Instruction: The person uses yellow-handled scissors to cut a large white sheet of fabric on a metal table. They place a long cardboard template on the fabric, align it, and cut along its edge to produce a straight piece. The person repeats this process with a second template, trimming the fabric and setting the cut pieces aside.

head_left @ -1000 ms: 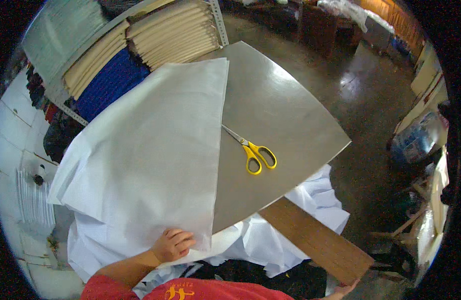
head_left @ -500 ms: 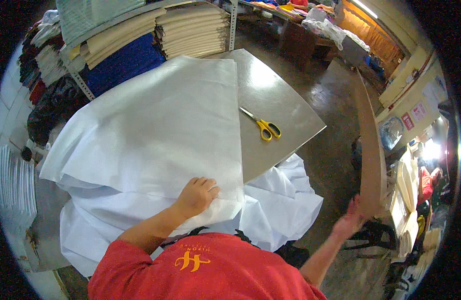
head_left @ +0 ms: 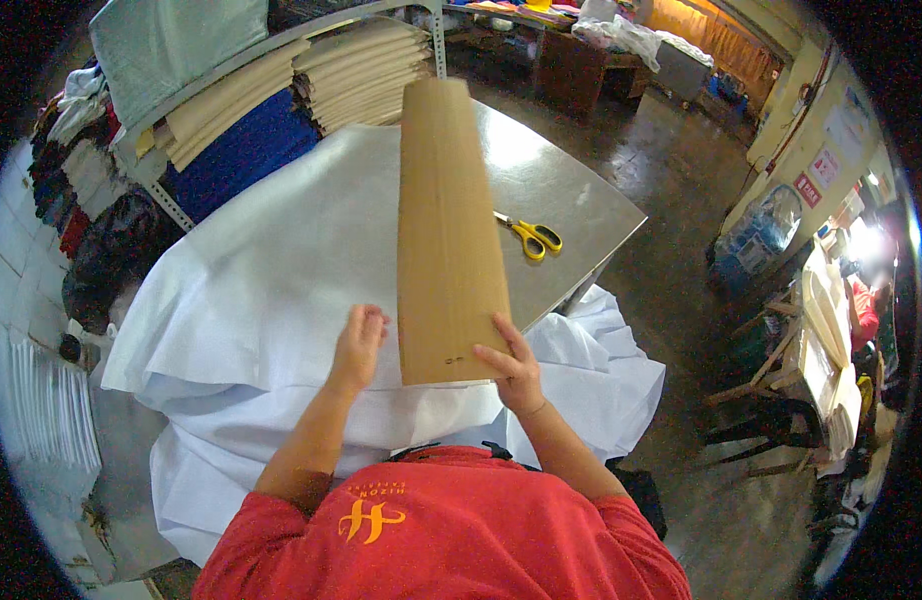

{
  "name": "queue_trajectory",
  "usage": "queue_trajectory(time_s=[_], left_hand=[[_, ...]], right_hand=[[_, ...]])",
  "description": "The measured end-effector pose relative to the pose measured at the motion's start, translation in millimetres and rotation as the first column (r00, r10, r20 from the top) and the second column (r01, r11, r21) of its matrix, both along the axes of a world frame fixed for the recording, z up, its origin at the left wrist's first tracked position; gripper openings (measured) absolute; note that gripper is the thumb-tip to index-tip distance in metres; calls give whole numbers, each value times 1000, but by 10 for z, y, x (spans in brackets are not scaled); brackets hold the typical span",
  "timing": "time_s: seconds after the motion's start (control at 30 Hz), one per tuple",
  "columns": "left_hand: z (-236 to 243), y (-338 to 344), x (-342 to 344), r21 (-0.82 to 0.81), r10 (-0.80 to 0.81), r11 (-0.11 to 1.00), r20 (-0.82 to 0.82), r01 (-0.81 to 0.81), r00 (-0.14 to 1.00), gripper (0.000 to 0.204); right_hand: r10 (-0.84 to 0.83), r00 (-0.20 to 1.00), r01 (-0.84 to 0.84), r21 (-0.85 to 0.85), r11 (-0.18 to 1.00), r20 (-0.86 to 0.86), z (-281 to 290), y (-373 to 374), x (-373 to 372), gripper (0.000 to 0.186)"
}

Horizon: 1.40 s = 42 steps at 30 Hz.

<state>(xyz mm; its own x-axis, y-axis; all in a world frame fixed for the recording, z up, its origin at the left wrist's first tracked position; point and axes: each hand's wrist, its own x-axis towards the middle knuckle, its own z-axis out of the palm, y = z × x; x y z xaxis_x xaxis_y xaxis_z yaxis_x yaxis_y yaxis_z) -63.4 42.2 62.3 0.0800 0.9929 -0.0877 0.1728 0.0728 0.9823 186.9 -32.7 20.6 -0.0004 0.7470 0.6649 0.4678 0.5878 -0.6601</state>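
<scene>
"What's biggest in front of you?"

"White fabric [head_left: 271, 250], draped over the grey-topped table [head_left: 571, 195] and falling in folds off its near side."

"And the board?"

"A long brown cardboard strip [head_left: 449, 230], pointing away from me across the fabric's right edge — lifted or resting, I can't tell."

"Your arms?"

"Both forearms [head_left: 306, 445] reach forward from red sleeves [head_left: 266, 530], angled inward toward the strip's near end."

"Hands?"

"My right hand [head_left: 516, 372] grips the near right corner, two digits showing on the face. My left hand [head_left: 359, 345] is empty and half open, fingers loosely curled, just off the left edge."

"Smallest?"

"Yellow-handled scissors [head_left: 534, 240], right of the strip."
</scene>
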Motion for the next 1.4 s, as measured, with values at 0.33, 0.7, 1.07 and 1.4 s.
queue_trajectory(time_s=[0.33, 0.7, 1.07, 1.4], left_hand=[[-39, 759, 576, 204, -56, 874, -859, 440, 509, 57], [-701, 989, 418, 220, -20, 943, -710, 248, 704, 81], [-796, 1001, 369, 92, -73, 961, -826, 262, 558, 81], [-724, 1049, 363, -22, -191, 955, -807, 295, 559, 76]], right_hand=[[102, 897, 28, -286, 958, 430, -25, 25, 37, 61], [-319, 834, 435, -180, 882, 450, -250, 1343, 1211, 39], [-354, 655, 637, -236, 734, 667, -93, 1912, 1246, 35], [-262, 573, 697, -294, 653, 776, 81, 1878, 1228, 29]])
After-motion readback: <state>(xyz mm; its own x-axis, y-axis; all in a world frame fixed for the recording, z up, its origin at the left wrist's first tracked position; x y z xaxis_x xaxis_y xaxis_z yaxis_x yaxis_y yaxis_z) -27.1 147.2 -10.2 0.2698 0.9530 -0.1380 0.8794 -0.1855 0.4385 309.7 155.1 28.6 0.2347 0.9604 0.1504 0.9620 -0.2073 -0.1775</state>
